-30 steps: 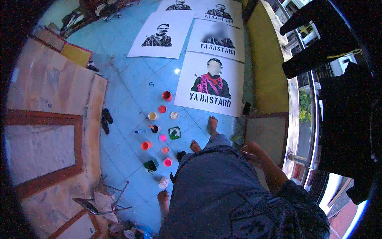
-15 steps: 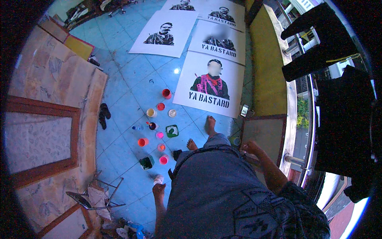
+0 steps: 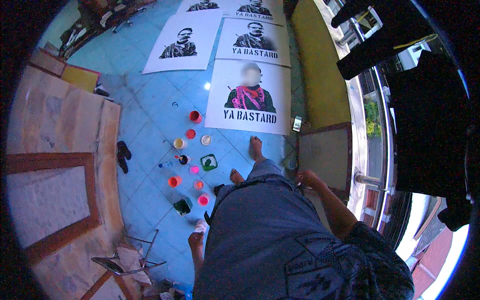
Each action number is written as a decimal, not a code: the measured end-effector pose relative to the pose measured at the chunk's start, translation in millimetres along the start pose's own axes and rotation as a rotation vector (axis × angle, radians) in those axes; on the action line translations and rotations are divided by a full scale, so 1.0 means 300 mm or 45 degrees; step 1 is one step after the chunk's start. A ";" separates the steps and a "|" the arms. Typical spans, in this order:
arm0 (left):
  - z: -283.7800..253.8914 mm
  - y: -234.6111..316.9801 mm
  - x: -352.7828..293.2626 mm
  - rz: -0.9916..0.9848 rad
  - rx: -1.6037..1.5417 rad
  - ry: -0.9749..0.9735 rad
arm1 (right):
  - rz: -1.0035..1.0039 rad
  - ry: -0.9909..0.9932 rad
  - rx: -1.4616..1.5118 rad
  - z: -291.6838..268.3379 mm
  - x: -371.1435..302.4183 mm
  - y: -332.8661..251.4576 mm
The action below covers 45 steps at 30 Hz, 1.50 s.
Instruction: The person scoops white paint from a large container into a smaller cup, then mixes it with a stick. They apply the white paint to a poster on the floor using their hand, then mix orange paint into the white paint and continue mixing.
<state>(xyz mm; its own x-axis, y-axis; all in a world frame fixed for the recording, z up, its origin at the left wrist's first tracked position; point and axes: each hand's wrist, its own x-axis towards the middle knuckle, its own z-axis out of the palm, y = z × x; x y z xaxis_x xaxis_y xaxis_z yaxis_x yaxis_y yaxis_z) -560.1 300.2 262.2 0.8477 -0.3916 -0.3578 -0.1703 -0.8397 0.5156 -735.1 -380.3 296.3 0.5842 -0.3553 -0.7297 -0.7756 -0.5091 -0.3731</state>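
Observation:
At my left side hangs my left hand, closed on a pale pinkish-white thing whose kind is too small to tell. My right hand is held out at my right side with its fingers curled. A light speck shows by its fingers, but I cannot make out what it is. Ahead of my feet lies a large printed portrait poster, with pink and red on the clothing. On the floor to its left stand several paint pots, among them a red one, an orange one and a pink one.
More black-and-white posters lie at the far end. A green-stained tray and a dark green container sit among the pots. Dark sandals and a folding chair are at left, a phone and a railing at right.
The view has swung a little, so the posters and pots appear farther left. Both hands stay at my sides, still closed. Posters and pots keep their places on the floor.

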 end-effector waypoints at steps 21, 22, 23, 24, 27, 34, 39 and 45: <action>-0.238 0.259 0.218 -0.367 -0.298 -0.225 | -0.157 -0.024 0.077 0.164 -0.065 0.115; -0.210 0.164 0.197 -0.051 0.020 -0.178 | -0.136 -0.077 0.013 0.127 -0.086 0.043; -0.188 0.106 0.177 0.271 0.333 -0.140 | -0.074 -0.089 0.164 0.085 -0.119 -0.018; -0.180 0.114 0.172 0.186 0.095 -0.116 | 0.004 -0.094 0.313 0.044 -0.159 -0.064; -0.167 0.133 0.152 0.025 -0.412 -0.048 | -0.048 -0.027 0.214 0.005 -0.197 -0.109; -0.145 0.202 0.073 -0.257 -0.564 -0.044 | -0.215 -0.051 -0.083 -0.016 -0.114 -0.027; -0.097 0.192 -0.002 -0.256 -0.524 0.008 | 0.063 -0.147 -0.148 -0.045 -0.072 -0.081; -0.115 0.278 -0.003 -0.529 -0.535 -0.144 | 0.039 -0.122 0.289 -0.125 -0.084 -0.168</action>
<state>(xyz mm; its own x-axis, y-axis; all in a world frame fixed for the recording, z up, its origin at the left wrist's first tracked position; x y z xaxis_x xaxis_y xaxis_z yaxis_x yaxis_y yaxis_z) -557.7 243.6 332.4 0.7382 -0.1196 -0.6638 0.3963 -0.7195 0.5703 -701.8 -375.1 354.9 0.5426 -0.2861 -0.7898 -0.8328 -0.3064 -0.4611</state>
